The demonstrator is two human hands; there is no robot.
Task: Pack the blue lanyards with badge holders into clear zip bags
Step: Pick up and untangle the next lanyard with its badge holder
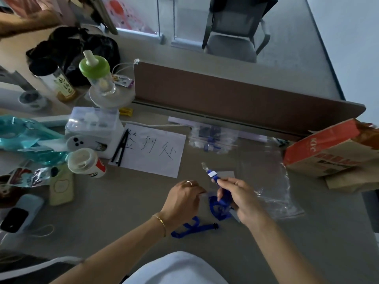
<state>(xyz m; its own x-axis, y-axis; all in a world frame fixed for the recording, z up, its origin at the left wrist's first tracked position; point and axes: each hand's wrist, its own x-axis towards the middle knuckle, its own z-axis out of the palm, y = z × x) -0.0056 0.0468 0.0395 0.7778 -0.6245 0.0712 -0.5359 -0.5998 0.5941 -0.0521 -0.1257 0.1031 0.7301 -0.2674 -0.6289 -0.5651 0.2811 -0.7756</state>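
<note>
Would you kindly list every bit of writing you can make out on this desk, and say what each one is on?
"签到处": handwritten in black on the white paper sheet.
"KFC": white letters on the red band of the paper bag; the print below it is blurred.
Bottle: dark characters on its label, too blurred to read.
Red and white cup: logo unreadable.

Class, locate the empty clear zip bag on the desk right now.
In the head view, the empty zip bag lies flat on the desk just right of the right hand, below the paper takeaway bag.
</note>
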